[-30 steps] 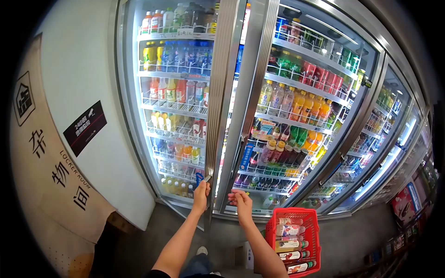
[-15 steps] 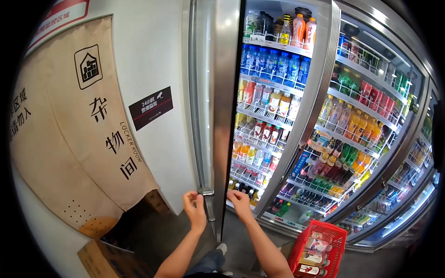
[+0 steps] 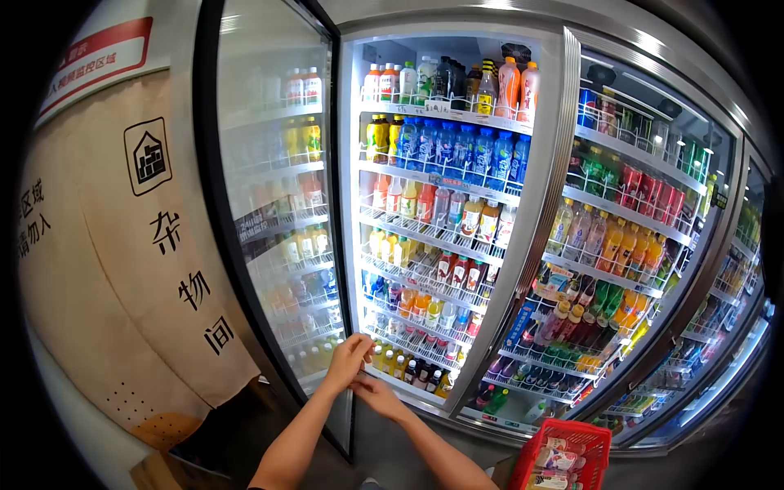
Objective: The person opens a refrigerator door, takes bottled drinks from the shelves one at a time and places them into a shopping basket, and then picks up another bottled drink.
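In the head view, my left hand (image 3: 349, 362) is raised before the lower part of the open glass fridge door (image 3: 273, 155), its fingers curled together. Just below and to its right, my right hand (image 3: 379, 397) is close to it, with bent fingers partly hidden by the left hand. Anything between the fingers is too small or too hidden to name. Behind the hands, yellow-capped bottles (image 3: 394, 359) line the lowest fridge shelf. Blue bottles (image 3: 461, 153) fill a higher shelf in the same lit cabinet.
A red shopping basket (image 3: 603, 439) with several bottles stands at lower right. Closed fridge doors (image 3: 645, 204) run along the right. On the left hangs a beige curtain (image 3: 98, 269), with a cardboard box (image 3: 155, 474) beneath it.
The door has swung wider to the left, exposing more shelves and its glass face. My hands, earlier on either side of the door's edge, are now close together.
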Motion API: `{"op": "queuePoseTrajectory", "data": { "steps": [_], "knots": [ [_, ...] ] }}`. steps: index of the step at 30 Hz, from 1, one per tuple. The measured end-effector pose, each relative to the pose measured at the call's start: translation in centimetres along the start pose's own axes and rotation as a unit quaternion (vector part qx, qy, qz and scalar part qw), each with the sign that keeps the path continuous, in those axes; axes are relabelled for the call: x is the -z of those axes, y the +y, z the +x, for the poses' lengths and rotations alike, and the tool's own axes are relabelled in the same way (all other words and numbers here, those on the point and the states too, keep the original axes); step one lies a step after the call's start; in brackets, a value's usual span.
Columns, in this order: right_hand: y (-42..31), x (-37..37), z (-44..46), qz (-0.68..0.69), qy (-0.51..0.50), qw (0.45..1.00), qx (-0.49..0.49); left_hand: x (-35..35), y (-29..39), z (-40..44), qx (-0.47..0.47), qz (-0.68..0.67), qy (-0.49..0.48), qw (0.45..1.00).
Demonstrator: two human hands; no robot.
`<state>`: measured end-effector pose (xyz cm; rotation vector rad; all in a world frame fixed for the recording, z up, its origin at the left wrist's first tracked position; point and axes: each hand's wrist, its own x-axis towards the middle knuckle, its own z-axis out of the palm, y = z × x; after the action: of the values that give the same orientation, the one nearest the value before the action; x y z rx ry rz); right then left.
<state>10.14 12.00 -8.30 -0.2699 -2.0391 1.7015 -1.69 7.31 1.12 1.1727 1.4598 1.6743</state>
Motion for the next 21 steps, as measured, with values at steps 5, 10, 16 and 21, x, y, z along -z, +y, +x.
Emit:
{"op": "queuePoseTrajectory", "data": {
  "steps": [5,10,16,21],
  "knots": [
    [2.9,6.2,0.6,0.066,0.072,0.991,-0.092,0.4,-2.6,7.7,0.055,-0.013,-0.033,0.998],
    [2.1,11.4,3.0,0.121,0.138,0.977,-0.11,-0.4,-4.9,14.5,0.075,-0.016,-0.049,0.996],
    [-1.4,15.9,9.7,0.101,0.159,0.98,-0.065,1.0,-4.1,19.5,0.05,0.013,-0.102,0.993],
    [-3.2,17.1,15.3,0.096,0.172,0.98,-0.03,0.9,-1.6,19.4,0.022,-0.059,-0.126,0.99]
  ]
}}
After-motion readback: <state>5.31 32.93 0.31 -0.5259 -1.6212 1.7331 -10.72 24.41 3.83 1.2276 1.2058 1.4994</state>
